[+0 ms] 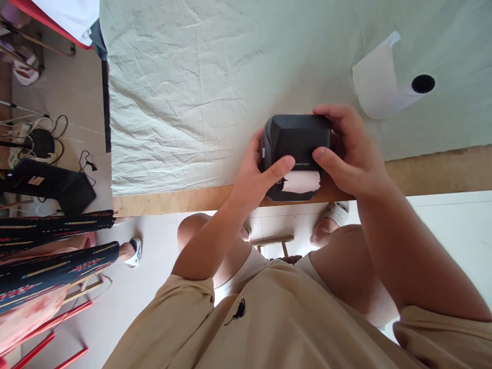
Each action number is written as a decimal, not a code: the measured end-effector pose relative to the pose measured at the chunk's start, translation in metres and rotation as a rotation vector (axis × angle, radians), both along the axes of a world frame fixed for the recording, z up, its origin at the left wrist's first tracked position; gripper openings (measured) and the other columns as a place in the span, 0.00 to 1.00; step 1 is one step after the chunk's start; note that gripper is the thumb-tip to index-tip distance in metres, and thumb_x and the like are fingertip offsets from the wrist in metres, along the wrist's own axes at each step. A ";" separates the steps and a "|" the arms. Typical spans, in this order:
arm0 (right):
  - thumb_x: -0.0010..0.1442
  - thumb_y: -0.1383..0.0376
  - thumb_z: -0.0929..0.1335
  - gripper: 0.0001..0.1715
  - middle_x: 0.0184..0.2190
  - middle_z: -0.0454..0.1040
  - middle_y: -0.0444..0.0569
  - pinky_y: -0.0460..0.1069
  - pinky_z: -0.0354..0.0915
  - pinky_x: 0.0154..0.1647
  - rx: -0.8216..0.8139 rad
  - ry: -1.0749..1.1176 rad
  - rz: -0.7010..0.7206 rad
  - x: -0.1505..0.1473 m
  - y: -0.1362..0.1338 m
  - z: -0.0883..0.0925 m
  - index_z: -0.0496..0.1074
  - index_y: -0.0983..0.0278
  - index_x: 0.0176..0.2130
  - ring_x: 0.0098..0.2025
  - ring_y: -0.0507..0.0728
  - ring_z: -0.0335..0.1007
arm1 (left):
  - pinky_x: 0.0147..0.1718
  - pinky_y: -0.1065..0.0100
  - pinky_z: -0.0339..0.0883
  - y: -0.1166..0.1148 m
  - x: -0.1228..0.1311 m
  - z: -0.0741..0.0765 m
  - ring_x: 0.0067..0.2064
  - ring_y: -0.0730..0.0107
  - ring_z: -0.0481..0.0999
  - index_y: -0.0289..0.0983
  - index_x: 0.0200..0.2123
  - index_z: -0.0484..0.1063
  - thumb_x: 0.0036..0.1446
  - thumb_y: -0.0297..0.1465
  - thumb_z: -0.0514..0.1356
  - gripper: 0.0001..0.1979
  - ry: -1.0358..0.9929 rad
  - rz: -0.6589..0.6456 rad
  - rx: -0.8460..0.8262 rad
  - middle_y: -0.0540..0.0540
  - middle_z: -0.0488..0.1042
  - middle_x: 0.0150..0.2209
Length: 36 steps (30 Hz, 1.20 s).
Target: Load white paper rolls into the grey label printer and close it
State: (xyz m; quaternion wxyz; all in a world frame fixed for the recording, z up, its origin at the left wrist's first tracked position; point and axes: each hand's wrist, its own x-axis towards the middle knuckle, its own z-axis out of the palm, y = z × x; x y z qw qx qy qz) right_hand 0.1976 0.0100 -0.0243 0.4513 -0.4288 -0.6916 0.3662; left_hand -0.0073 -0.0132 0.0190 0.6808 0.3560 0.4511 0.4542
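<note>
Paper strip [302, 181] seems already fed out of the closed-looking portable printer [300, 136], which is held between the curled fingers of the left hand [257, 171] and right hand [355, 148] at the table's [172, 200] near edge, though what is left cannot be told.

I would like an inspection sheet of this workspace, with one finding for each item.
Surface: wrinkled pale green cloth, wooden edge showing nearest the person.
Job's things: black device, white paper strip on its near side; partly unwound paper roll to the right.
Clutter: black object at left, identity unclear.
Hands: left hand and right hand hold the device.
Cables: white and black cables tangled at left.
Surroundings: another person's patterned trousers and sandal at left.
</note>
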 end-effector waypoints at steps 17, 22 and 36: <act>0.68 0.46 0.74 0.38 0.60 0.79 0.51 0.55 0.84 0.45 0.063 -0.063 -0.002 0.007 0.003 -0.017 0.65 0.50 0.70 0.48 0.59 0.82 | 0.62 0.52 0.79 0.002 0.003 0.007 0.65 0.46 0.82 0.47 0.56 0.76 0.61 0.37 0.75 0.22 -0.052 -0.006 -0.077 0.47 0.85 0.58; 0.68 0.45 0.73 0.37 0.58 0.78 0.51 0.55 0.83 0.43 0.088 -0.068 -0.029 0.006 0.003 -0.017 0.65 0.49 0.69 0.50 0.61 0.82 | 0.71 0.49 0.76 0.004 0.004 0.008 0.72 0.46 0.77 0.45 0.56 0.77 0.68 0.41 0.69 0.16 -0.162 0.003 -0.067 0.45 0.85 0.60; 0.69 0.44 0.72 0.37 0.59 0.78 0.51 0.56 0.83 0.46 0.092 -0.072 -0.038 0.005 0.002 -0.015 0.65 0.48 0.70 0.53 0.62 0.81 | 0.70 0.53 0.77 0.011 0.001 -0.011 0.71 0.55 0.80 0.42 0.52 0.83 0.76 0.49 0.60 0.19 -0.150 0.069 -0.085 0.47 0.86 0.55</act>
